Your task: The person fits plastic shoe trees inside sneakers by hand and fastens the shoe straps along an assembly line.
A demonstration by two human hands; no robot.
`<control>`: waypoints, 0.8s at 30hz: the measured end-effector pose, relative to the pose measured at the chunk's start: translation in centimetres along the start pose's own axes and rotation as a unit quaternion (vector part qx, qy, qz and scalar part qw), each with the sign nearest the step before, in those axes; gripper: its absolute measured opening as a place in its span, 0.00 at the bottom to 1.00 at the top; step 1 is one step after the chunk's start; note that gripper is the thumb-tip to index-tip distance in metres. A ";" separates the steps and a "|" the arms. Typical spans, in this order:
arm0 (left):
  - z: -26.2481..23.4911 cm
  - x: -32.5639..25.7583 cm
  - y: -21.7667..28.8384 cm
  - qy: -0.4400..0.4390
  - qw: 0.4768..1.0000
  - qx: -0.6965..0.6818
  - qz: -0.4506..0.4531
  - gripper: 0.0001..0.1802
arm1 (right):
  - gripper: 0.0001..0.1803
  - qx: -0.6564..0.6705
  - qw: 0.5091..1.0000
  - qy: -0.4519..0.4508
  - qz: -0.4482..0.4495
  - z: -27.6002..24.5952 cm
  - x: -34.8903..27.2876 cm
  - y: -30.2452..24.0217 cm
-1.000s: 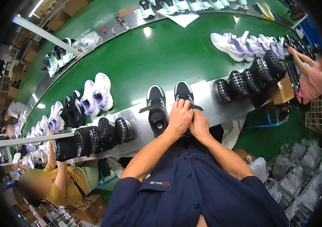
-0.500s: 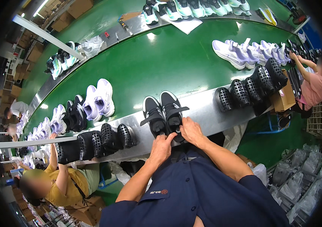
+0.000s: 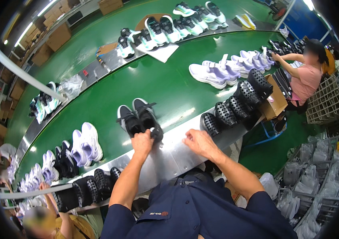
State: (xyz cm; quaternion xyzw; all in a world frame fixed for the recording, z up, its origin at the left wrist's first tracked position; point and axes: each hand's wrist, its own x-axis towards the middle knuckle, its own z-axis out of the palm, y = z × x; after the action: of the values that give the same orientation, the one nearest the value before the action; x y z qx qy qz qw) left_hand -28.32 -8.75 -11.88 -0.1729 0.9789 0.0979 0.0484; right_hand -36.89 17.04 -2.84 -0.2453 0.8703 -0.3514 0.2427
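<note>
A pair of black and grey sneakers (image 3: 130, 121) stands on the green belt, toes pointing away from me. My left hand (image 3: 142, 142) is closed at their heel end, fingers gripping the backs of the shoes; the exact hold is partly hidden by the hand. My right hand (image 3: 201, 143) hovers over the metal edge (image 3: 173, 159) to the right, fingers loosely bent and apart, with nothing in it. Just beyond it stand several black perforated shoe-shaped forms (image 3: 225, 113).
More black perforated forms (image 3: 93, 187) line the edge at left. White and lilac sneakers stand on the belt at left (image 3: 91, 141) and right (image 3: 205, 75). Black and mint sneakers (image 3: 157, 32) sit on the far ledge. Co-workers sit at both sides; a cardboard box (image 3: 274, 99) is at right.
The sneakers have moved left and farther onto the belt with my left hand at their heels. My right hand has let go and moved right. My view has shifted to the right.
</note>
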 end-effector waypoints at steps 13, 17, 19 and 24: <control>-2.1 -10.3 -0.3 0.080 0.963 -0.255 -0.022 0.10 | 0.26 -0.199 0.919 0.210 0.266 -18.8 23.7 15.4; -0.8 -13.3 -0.8 0.049 0.951 -0.285 -0.112 0.08 | 0.33 -0.211 0.899 0.201 0.328 -20.7 25.1 19.2; -0.4 -14.0 -0.7 -0.004 0.942 -0.310 -0.126 0.08 | 0.37 -0.207 0.899 0.200 0.331 -20.3 26.0 20.6; -0.5 -12.1 0.8 0.031 0.947 -0.313 -0.060 0.07 | 0.37 -0.225 0.944 0.124 0.207 -19.0 28.0 19.0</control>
State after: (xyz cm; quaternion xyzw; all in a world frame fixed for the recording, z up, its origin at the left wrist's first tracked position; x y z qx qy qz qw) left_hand -17.32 -4.14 -9.68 -0.2410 0.8877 0.3910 -0.0331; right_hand -74.42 21.69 -11.61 -0.0629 0.9815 -0.1158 0.1390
